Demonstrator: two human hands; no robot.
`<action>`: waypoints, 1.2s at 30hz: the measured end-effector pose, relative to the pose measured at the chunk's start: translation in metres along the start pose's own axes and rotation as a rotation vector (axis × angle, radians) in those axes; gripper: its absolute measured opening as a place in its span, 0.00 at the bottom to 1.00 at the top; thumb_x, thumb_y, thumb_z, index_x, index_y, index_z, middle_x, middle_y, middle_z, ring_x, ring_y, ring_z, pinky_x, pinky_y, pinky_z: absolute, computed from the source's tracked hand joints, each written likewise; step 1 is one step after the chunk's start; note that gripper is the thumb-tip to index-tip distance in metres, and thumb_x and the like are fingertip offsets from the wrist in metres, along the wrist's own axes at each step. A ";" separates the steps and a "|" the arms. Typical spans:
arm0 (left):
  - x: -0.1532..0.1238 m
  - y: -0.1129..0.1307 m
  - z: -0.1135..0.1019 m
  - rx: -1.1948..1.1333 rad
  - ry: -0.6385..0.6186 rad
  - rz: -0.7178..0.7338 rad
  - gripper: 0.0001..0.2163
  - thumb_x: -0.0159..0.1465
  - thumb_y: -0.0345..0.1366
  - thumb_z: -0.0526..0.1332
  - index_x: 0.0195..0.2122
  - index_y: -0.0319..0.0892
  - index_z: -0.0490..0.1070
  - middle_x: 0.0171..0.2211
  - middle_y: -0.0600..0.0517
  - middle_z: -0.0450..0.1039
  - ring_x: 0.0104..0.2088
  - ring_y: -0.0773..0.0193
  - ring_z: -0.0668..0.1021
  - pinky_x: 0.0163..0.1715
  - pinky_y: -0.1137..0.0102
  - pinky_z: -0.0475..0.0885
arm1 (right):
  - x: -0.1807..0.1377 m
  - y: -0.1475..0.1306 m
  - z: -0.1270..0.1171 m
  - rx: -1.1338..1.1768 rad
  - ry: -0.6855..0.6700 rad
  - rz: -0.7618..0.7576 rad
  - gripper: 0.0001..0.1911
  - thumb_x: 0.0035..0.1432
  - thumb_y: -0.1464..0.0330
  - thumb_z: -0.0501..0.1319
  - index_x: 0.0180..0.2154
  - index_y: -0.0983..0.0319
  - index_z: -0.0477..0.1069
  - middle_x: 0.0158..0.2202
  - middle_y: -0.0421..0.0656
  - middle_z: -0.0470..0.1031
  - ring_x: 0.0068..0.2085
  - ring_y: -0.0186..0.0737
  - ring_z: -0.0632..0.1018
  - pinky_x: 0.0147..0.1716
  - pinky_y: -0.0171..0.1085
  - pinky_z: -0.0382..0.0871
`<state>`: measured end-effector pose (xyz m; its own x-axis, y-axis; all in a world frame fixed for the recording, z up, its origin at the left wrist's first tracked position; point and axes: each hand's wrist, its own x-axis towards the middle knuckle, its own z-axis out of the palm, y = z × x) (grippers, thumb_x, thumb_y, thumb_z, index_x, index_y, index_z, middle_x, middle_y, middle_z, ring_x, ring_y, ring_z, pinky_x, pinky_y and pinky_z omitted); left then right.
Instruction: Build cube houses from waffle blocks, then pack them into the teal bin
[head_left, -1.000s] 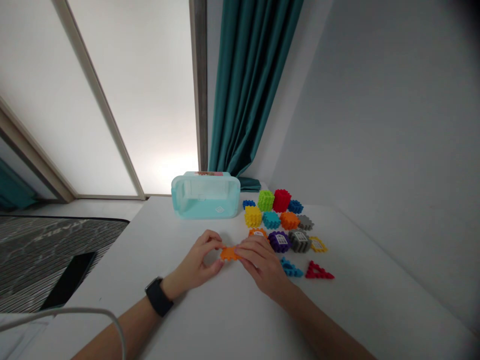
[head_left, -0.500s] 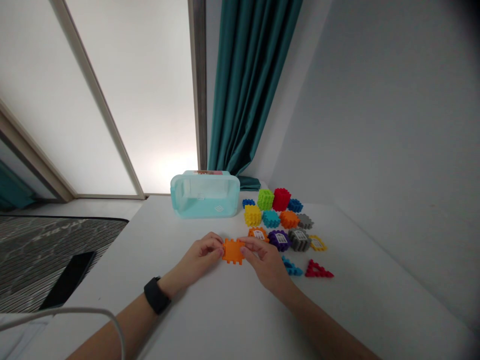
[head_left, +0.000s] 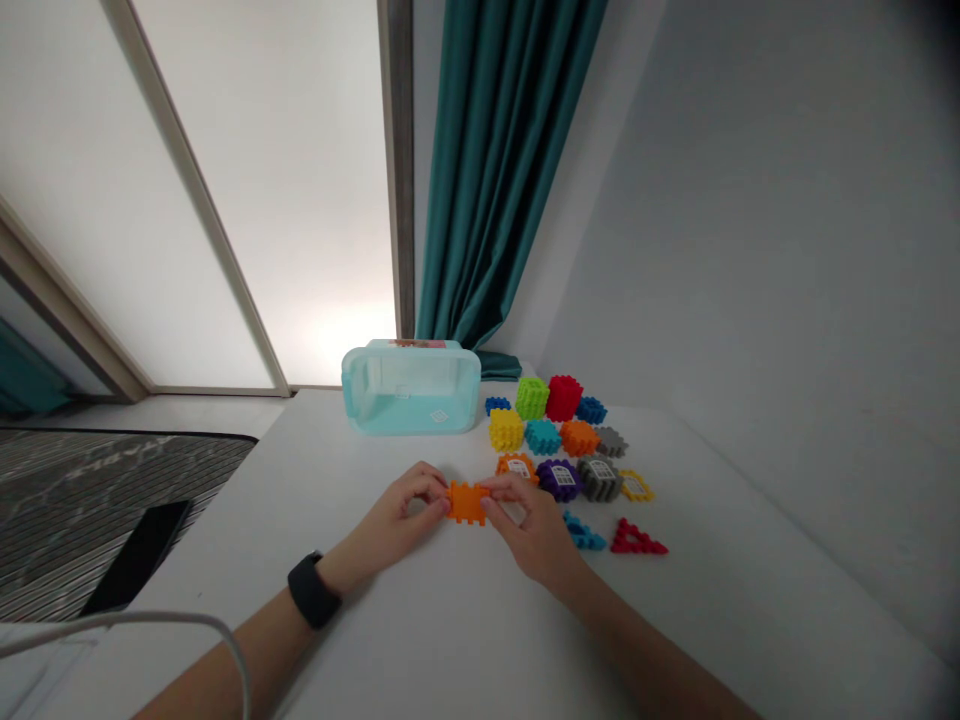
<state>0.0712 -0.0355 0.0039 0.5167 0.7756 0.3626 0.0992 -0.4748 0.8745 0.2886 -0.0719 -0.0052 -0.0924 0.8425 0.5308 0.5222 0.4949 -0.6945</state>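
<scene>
An orange notched plastic tile (head_left: 466,503) is pinched between my left hand (head_left: 397,515) and my right hand (head_left: 531,525), just above the white table (head_left: 420,640). Nearest my right hand lie a purple block (head_left: 559,480) and a blue notched triangle (head_left: 583,533). An orange frame piece (head_left: 517,468) sits just beyond the tile. Farther back stand a yellow cube (head_left: 505,430), a green cube (head_left: 532,398) and a red cube (head_left: 564,398). Several other notched pieces surround them, including a grey block (head_left: 598,478) and a red triangle frame (head_left: 637,540).
A translucent aqua plastic box (head_left: 410,392) stands at the table's far edge, left of the blocks. A black phone (head_left: 137,556) lies on the striped floor covering left of the table. A white cable (head_left: 112,622) crosses the lower left. A black watch (head_left: 313,590) circles my left wrist.
The orange tile has tilted from facing me to lying flatter between my fingers. My right hand has shifted slightly around it, and the other pieces stay in place.
</scene>
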 end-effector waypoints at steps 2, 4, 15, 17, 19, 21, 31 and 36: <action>-0.001 0.004 0.000 0.105 0.004 0.050 0.12 0.71 0.43 0.57 0.36 0.43 0.74 0.39 0.47 0.71 0.41 0.60 0.75 0.44 0.63 0.72 | 0.000 -0.002 -0.003 -0.052 -0.013 -0.164 0.06 0.66 0.67 0.58 0.40 0.59 0.74 0.35 0.44 0.81 0.36 0.42 0.81 0.37 0.40 0.78; -0.002 0.006 -0.001 0.157 -0.007 0.085 0.09 0.70 0.41 0.57 0.39 0.43 0.74 0.40 0.47 0.71 0.41 0.60 0.75 0.44 0.63 0.73 | 0.000 -0.003 -0.004 -0.057 -0.015 -0.307 0.06 0.68 0.69 0.56 0.41 0.58 0.72 0.36 0.45 0.80 0.39 0.42 0.81 0.40 0.40 0.77; -0.003 -0.004 -0.006 0.129 -0.090 0.077 0.15 0.71 0.48 0.54 0.46 0.45 0.74 0.45 0.46 0.69 0.44 0.58 0.74 0.44 0.62 0.73 | -0.003 -0.007 -0.008 -0.145 -0.058 -0.485 0.11 0.69 0.74 0.56 0.47 0.54 0.71 0.44 0.45 0.75 0.44 0.40 0.77 0.44 0.41 0.75; -0.002 -0.008 -0.007 0.136 -0.103 0.090 0.15 0.71 0.48 0.53 0.45 0.45 0.74 0.45 0.46 0.69 0.44 0.58 0.75 0.43 0.63 0.73 | -0.004 -0.008 -0.009 -0.156 -0.070 -0.483 0.11 0.69 0.74 0.56 0.48 0.54 0.71 0.43 0.45 0.75 0.44 0.40 0.77 0.43 0.41 0.75; -0.002 -0.010 -0.007 0.134 -0.118 0.113 0.15 0.71 0.49 0.54 0.45 0.45 0.74 0.46 0.46 0.69 0.44 0.58 0.75 0.44 0.62 0.74 | -0.004 -0.010 -0.009 -0.164 -0.057 -0.492 0.11 0.69 0.74 0.56 0.48 0.54 0.71 0.43 0.45 0.75 0.44 0.40 0.77 0.44 0.41 0.75; -0.002 -0.010 -0.007 0.126 -0.132 0.125 0.14 0.70 0.48 0.56 0.45 0.45 0.74 0.47 0.45 0.68 0.46 0.58 0.75 0.45 0.61 0.74 | -0.004 -0.011 -0.009 -0.171 -0.037 -0.504 0.11 0.69 0.74 0.56 0.47 0.54 0.71 0.43 0.45 0.75 0.44 0.40 0.77 0.45 0.40 0.75; -0.005 -0.007 -0.011 0.392 0.106 0.233 0.19 0.62 0.46 0.68 0.51 0.46 0.71 0.50 0.44 0.67 0.50 0.54 0.73 0.51 0.58 0.73 | 0.000 -0.004 -0.008 -0.264 -0.124 -0.409 0.09 0.66 0.68 0.60 0.48 0.58 0.69 0.55 0.52 0.72 0.56 0.49 0.74 0.55 0.52 0.72; -0.007 -0.011 -0.014 0.537 0.153 0.310 0.20 0.63 0.49 0.67 0.54 0.48 0.71 0.51 0.44 0.68 0.50 0.53 0.74 0.50 0.57 0.74 | 0.001 -0.002 -0.008 -0.298 -0.089 -0.418 0.09 0.66 0.68 0.60 0.48 0.58 0.69 0.56 0.52 0.73 0.57 0.50 0.75 0.57 0.53 0.70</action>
<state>0.0551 -0.0300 -0.0039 0.4666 0.6008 0.6491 0.3978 -0.7980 0.4527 0.2942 -0.0738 -0.0001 -0.4102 0.6068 0.6808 0.6426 0.7220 -0.2564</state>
